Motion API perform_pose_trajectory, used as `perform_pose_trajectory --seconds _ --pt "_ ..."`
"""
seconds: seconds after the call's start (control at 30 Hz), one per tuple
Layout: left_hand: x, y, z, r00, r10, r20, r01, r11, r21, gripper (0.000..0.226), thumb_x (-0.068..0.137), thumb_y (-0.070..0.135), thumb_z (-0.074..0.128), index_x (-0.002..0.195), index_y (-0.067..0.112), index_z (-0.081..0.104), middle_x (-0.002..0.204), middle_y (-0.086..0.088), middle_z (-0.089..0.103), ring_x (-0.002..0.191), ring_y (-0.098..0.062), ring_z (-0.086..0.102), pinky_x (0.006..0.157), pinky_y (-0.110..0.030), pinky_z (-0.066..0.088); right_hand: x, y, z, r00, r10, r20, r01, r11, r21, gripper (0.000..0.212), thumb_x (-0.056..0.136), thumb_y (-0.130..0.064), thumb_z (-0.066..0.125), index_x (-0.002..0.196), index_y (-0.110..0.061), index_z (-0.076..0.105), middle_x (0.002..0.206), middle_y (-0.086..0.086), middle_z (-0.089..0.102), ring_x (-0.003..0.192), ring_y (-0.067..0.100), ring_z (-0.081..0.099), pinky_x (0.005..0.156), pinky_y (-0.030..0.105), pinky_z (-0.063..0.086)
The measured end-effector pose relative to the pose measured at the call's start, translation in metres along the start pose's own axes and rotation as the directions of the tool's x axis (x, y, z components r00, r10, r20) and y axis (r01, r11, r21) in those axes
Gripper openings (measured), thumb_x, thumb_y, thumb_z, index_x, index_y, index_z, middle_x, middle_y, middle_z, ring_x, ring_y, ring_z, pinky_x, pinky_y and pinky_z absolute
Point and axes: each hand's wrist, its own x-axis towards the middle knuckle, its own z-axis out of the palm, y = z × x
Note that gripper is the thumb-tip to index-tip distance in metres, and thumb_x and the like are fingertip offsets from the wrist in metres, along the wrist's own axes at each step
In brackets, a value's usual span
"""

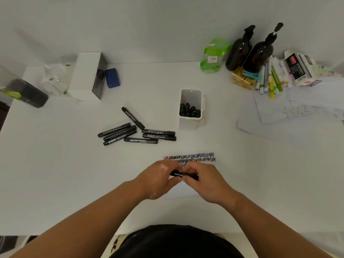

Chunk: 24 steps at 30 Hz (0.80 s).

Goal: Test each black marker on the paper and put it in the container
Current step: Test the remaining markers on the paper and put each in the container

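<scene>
Held marker [176,173]: black barrel, horizontal, above the paper [178,192]. The left hand [160,176] grips one end and the right hand [202,180] grips the other. Whether the cap is on cannot be determined.

Loose markers [137,132]: 7 black capped markers with white label print lie flat on the desk, left of the container. 3 lie side by side at a slant, 3 lie roughly horizontal, and 1 lies diagonally beyond them.

Paper: white sheet, flat on the desk, bearing rows of black zigzag scribbles [195,157] at its far edge.

Container [187,125]: white, rectangular, upright, open-topped. Black markers stand inside it, grouped at the near side.
</scene>
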Motion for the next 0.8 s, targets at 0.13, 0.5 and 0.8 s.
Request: perform_pose_trajectory --seconds 0.13,0.5,0.8 --pt "0.001 0.005 0.009 0.989 -0.047 0.143 0.051 0.998 -0.024 0.021 0.105 0.028 0.045 0.113 0.015 0.059 0.097 -0.003 0.061 0.085 -0.020 0.054 0.078 -0.035 0.047 -0.002 0.002 -0.003 0.991 0.112 -0.080 -0.092 0.971 0.221 0.019 0.082 -0.029 0.085 0.093 -0.034 0.071 0.089 -0.011 0.077 0.084 0.002 0.072 0.076 0.018 0.056" --pt "0.004 0.006 0.038 0.990 -0.110 0.088 0.125 0.974 -0.188 0.027 0.106 0.041 0.036 0.096 0.021 0.051 0.072 0.009 0.054 0.062 -0.011 0.050 0.061 -0.025 0.043 -0.009 0.009 0.006 0.968 0.218 0.121 -0.236 0.641 0.730 0.007 0.087 -0.026 0.079 0.083 -0.023 0.075 0.081 0.009 0.074 0.074 0.018 0.070 0.069 0.026 0.055" --pt "0.007 -0.001 0.058 0.988 -0.127 0.088 0.138 0.981 -0.139 0.032 0.104 0.045 0.038 0.104 0.018 0.054 0.076 0.000 0.060 0.066 -0.022 0.055 0.064 -0.040 0.050 -0.006 0.032 0.012 0.967 0.194 0.164 -0.249 0.600 0.760 0.006 0.091 -0.020 0.076 0.085 -0.018 0.073 0.079 0.011 0.071 0.077 0.020 0.066 0.076 0.029 0.055"
